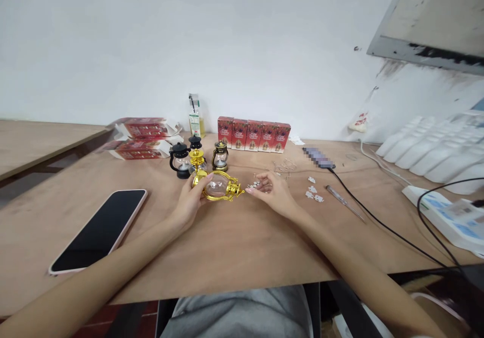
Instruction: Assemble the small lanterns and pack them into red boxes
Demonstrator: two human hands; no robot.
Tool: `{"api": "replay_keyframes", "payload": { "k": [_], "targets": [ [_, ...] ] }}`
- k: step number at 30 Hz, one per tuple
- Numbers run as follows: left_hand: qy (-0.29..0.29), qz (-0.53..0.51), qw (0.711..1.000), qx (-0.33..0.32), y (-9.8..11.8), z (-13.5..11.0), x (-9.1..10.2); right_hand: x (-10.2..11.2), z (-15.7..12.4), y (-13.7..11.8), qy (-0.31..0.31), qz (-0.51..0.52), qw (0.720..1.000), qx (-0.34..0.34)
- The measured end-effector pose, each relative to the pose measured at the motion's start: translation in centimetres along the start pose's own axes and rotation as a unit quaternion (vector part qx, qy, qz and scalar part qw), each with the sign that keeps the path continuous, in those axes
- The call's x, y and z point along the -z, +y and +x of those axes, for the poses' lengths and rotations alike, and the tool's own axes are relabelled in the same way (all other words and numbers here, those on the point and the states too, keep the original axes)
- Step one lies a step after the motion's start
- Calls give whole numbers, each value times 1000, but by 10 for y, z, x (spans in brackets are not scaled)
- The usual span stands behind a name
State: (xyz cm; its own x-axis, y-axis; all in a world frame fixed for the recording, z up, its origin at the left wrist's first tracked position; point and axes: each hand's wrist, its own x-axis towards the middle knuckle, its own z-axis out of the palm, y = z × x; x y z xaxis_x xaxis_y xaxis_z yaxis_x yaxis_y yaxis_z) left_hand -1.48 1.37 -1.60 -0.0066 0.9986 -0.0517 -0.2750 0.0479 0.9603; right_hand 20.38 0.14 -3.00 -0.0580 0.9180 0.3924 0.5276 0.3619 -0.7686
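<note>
My left hand is closed around a small gold toy lantern with a clear globe, holding it on its side just above the wooden table. My right hand rests beside the lantern's end, fingers curled and pinched over a cluster of tiny silver pieces. I cannot make out whether one is between the fingertips. Behind the held lantern stand a black lantern, a gold one and a dark bronze one.
A phone lies face up at the left. Red boxes line the wall, more flat ones at the left. Small white parts, wire hoops, a thin screwdriver, a black cable and white trays lie to the right.
</note>
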Motion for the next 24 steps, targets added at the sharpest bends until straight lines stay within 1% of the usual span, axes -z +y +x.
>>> {"api": "replay_keyframes", "payload": {
  "k": [2,4,6,10,12,15,21,24],
  "targets": [
    [-6,-6,1000,0,0,-2,-2,-5,-3,-2,-16,104,994,-6],
    [-13,-12,1000,0,1,-4,-4,-11,-6,-6,-37,137,990,24],
    [-17,-17,1000,-5,1,-5,-5,-16,-10,-9,-40,116,990,62],
    [-26,-23,999,-15,-1,-6,-5,-20,-13,-9,-5,74,989,124],
    [-34,-27,999,-14,-2,-6,-5,-20,-13,-7,6,50,989,141],
    [-35,-30,999,-9,-2,-7,-5,-21,-13,-3,4,19,987,161],
    [-29,-27,999,11,1,-9,-7,-22,-14,1,16,5,983,182],
    [-31,-27,999,14,0,-9,-6,-21,-13,3,8,-20,977,211]
  ]
}}
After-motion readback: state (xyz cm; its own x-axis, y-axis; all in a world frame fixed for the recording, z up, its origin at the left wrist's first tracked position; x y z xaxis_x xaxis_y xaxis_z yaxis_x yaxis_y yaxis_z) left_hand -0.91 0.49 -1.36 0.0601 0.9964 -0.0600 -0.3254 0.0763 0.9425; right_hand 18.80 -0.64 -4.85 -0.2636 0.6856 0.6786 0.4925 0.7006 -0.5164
